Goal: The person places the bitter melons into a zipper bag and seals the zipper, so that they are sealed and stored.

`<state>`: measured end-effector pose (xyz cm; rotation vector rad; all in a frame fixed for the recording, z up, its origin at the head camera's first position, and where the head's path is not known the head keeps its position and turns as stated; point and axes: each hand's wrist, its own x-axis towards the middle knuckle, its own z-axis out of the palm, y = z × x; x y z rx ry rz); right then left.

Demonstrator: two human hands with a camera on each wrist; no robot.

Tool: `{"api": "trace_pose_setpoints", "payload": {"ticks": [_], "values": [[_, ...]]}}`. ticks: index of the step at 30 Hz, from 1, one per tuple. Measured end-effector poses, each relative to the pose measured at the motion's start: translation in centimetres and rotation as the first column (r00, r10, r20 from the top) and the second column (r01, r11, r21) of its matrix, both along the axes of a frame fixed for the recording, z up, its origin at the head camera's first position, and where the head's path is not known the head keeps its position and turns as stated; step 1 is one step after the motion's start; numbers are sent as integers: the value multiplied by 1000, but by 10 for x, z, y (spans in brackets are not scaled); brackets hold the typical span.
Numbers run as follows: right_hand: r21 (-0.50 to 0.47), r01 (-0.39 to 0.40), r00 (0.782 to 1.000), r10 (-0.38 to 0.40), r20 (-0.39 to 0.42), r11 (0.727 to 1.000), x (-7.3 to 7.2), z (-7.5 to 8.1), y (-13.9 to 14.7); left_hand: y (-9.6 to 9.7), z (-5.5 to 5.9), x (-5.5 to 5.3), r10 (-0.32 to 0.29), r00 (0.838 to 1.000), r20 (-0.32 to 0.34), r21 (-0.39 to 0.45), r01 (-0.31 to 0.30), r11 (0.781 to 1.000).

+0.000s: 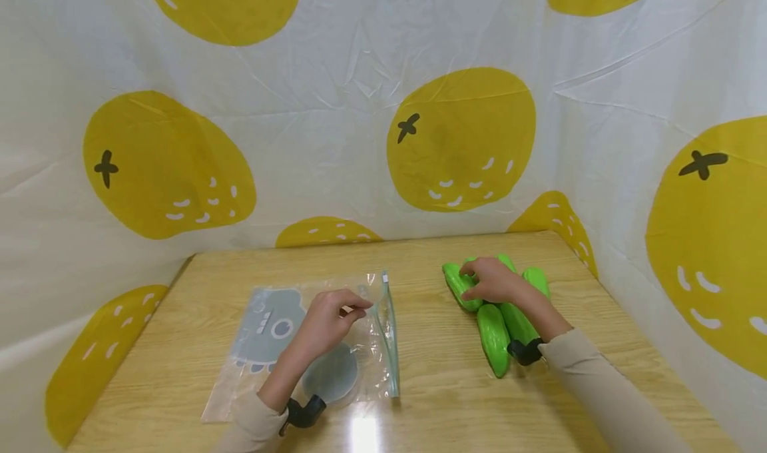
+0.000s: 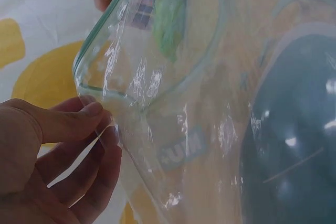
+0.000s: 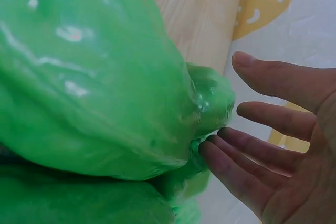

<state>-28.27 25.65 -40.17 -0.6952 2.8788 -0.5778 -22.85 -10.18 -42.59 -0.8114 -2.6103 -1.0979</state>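
My left hand [image 1: 331,316] pinches the edge of a clear zip bag [image 1: 374,366] near its mouth. The bag lies flat on the table, its pale green zip side facing right, printed with a grey-blue cartoon shape. In the left wrist view, thumb and fingertips grip the thin film [image 2: 178,114] by the zip corner. My right hand [image 1: 494,280] is over a group of glossy, bright green cucumber-like vegetables [image 1: 493,340]. Its fingers are spread and loosely bent around one at the group's left. The right wrist view shows the fingertips beside the green pieces [image 3: 94,77], with nothing gripped.
A wooden table [image 1: 431,406] carries everything. White sheeting with yellow fruit prints [image 1: 461,140] hangs behind it and at both sides. A white slider [image 1: 385,278] sits at the far end of the bag's zip. Black wrist straps are on both arms.
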Motion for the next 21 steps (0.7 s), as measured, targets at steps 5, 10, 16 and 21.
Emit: {"api": "trace_pose_setpoints", "payload": {"ticks": [5,10,16,21], "values": [[28,-1,1000,1,0,1000,-4,-1,-3,-1,-2,0,28,1000,-9,4,-28,1000],[53,9,1000,-9,-3,999,-9,-4,-8,-2,-4,-1,30,999,-20,-3,-30,1000],[70,4,1000,-2,-25,998,-12,-6,-10,-2,-5,-1,41,999,-31,-1,-41,999],[79,-12,999,15,-38,997,-14,-7,-11,-3,-4,-2,29,999,-35,-1,-29,1000]]}}
